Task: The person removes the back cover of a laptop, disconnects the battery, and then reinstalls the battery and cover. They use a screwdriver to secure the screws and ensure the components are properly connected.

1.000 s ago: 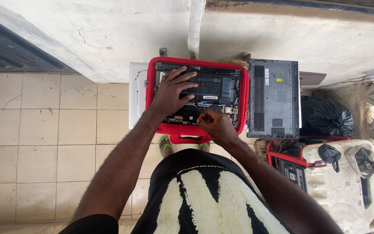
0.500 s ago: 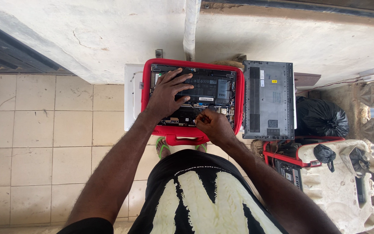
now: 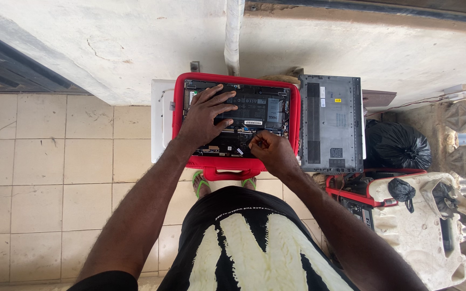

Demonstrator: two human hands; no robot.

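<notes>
An opened laptop is steadied by the flat left hand while the right hand, pinched at its front edge, is best kept gentle.

Opened laptop on sleeve, bottom cover right.

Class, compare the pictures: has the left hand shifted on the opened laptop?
No. The left hand stays spread flat on the opened laptop, inside the red case.

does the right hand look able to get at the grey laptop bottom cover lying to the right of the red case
Probably yes: the grey laptop bottom cover lies uncovered right beside the right hand, with nothing between them.
</notes>
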